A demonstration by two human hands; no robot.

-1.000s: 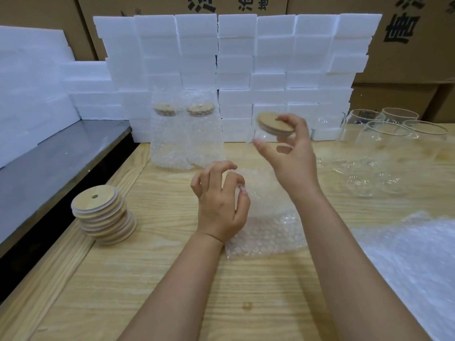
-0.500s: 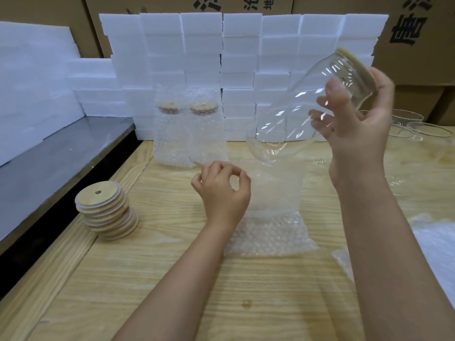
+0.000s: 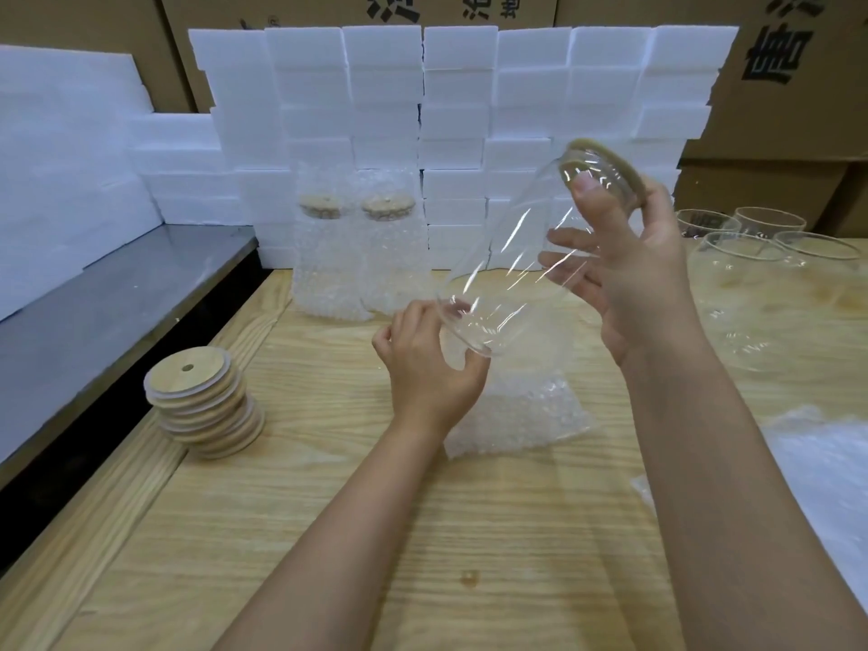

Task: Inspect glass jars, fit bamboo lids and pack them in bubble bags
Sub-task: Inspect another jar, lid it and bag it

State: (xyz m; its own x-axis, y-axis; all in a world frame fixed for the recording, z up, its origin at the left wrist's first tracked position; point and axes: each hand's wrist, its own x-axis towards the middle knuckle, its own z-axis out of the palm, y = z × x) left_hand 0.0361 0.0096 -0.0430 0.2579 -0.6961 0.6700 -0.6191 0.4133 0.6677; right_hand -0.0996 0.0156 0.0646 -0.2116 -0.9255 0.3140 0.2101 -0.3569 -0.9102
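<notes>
The right hand (image 3: 643,279) has its fingers and thumb wrapped round the upper part of the jar (image 3: 502,279), thumb pressed just under the lid (image 3: 610,164). The jar hangs tilted in the air, base down to the left. That base sits right at the left hand (image 3: 430,368), whose curled fingers pinch the top edge of the bag (image 3: 521,411) lying on the table (image 3: 329,533), though the clear film makes the bag's mouth hard to trace. To my eye the step is sliding the jar in base first. The left hand should hold the mouth wide and lifted, while the right stays near the lid so it cannot pop off, easing the glass in rather than dropping it. The jar looks clear, with no chip I can make out, and the lid seems seated flush. Behind, 2 bagged jars (image 3: 324,260) stand against the foam blocks (image 3: 460,86). A stack of lids (image 3: 202,406) sits to the left and bare jars (image 3: 751,256) wait on the right.
</notes>
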